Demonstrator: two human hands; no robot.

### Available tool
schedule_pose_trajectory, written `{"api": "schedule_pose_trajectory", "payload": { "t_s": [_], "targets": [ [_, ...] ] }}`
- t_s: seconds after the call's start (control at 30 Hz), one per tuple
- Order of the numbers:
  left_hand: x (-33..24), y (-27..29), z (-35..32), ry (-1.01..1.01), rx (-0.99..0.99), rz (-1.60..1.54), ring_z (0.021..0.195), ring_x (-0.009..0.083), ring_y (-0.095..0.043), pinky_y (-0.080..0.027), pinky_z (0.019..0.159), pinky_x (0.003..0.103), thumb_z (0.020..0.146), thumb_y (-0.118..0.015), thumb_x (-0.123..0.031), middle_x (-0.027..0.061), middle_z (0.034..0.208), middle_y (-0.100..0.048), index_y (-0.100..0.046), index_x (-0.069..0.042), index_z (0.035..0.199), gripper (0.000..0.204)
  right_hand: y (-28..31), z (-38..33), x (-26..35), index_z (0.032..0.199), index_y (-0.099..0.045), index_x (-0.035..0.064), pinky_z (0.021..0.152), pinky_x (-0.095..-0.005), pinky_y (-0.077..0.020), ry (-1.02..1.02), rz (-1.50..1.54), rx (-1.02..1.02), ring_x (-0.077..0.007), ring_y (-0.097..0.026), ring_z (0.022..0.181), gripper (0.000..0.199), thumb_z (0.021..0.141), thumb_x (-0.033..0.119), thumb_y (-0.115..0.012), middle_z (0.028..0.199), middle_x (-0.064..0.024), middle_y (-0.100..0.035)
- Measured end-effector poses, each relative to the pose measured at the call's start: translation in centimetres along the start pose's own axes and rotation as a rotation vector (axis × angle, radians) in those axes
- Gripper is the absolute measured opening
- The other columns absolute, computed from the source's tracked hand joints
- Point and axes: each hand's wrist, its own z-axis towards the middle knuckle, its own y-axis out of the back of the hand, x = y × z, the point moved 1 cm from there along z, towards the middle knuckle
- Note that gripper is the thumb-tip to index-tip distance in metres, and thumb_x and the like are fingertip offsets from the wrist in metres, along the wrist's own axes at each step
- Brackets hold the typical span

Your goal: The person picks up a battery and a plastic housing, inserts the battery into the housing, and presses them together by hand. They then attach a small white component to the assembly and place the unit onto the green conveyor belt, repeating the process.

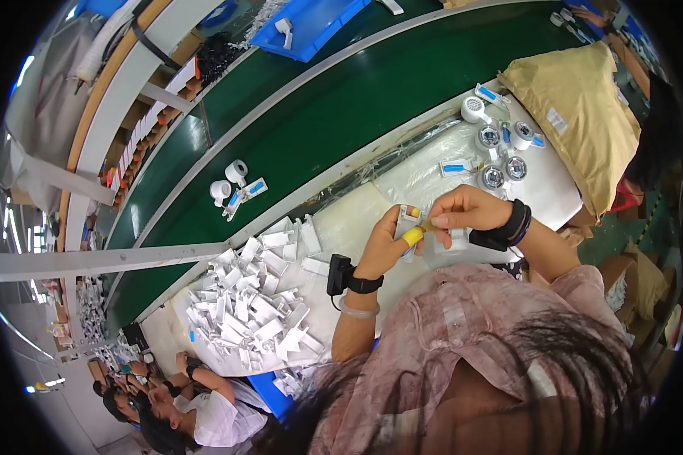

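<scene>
Fingers of both hands pinching small white part (411,214) over white worktop (357,220); left hand (387,244) underneath, right hand (463,208) gripping top; heap of white parts (254,307) left

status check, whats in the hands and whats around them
Left hand and right hand both pinch a small white part. Pile of white plastic pieces lies left on the bench. Tape rolls sit beyond, apart from the hands.
</scene>
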Motion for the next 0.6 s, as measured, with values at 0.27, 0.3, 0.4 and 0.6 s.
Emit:
{"api": "schedule_pose_trajectory", "payload": {
  "t_s": [0.27, 0.3, 0.4, 0.6],
  "targets": [
    [-2.1, -2.0, -2.8, -0.222, -0.133, 0.825, 0.068, 0.0136, -0.061, -0.050, 0.063, 0.026, 0.086, -0.061, -0.001, 0.0083, 0.090, -0.066, -0.050, -0.003, 0.112, 0.028, -1.1, -1.8, -0.3, 0.083, -0.061, 0.0027, 0.061, -0.0287, -0.0487, 0.012, -0.927, -0.143, -0.0187, -0.064, 0.060, 0.013, 0.080, 0.010, -0.071, 0.067, -0.0067, -0.065],
    [-1.6, -2.4, -2.7, -0.144, -0.181, 0.705, 0.068, 0.0148, -0.061, -0.052, 0.061, 0.027, 0.087, -0.060, -0.001, 0.0086, 0.090, -0.065, -0.049, -0.002, 0.112, 0.027, -1.6, -1.8, -1.4, 0.076, -0.054, 0.0066, 0.060, -0.0326, -0.0476, 0.166, -1.099, -0.297, -0.0243, -0.060, 0.057, 0.019, 0.073, 0.009, -0.073, 0.062, -0.0061, -0.059],
    [-0.5, -2.9, -2.2, -0.074, -0.227, 0.288, 0.065, 0.0163, -0.062, -0.052, 0.057, 0.028, 0.091, -0.056, -0.002, 0.0088, 0.090, -0.062, -0.046, -0.002, 0.112, 0.024, -2.4, -1.4, -2.0, 0.077, -0.053, 0.0092, 0.059, -0.0358, -0.0451, 0.542, -1.364, -0.576, -0.0259, -0.056, 0.055, 0.020, 0.070, 0.006, -0.072, 0.059, -0.0028, -0.055],
    [0.1, -4.2, -1.7, -0.045, -0.222, -0.296, 0.059, 0.0152, -0.058, -0.053, 0.053, 0.030, 0.095, -0.049, -0.004, 0.0093, 0.089, -0.057, -0.042, -0.003, 0.113, 0.020, -3.6, -1.6, -3.0, 0.091, -0.056, 0.0067, 0.069, -0.0365, -0.0443, 0.696, -1.116, -0.741, -0.0272, -0.057, 0.077, 0.024, 0.076, -0.001, -0.072, 0.082, -0.0078, -0.061]
  ]
}}
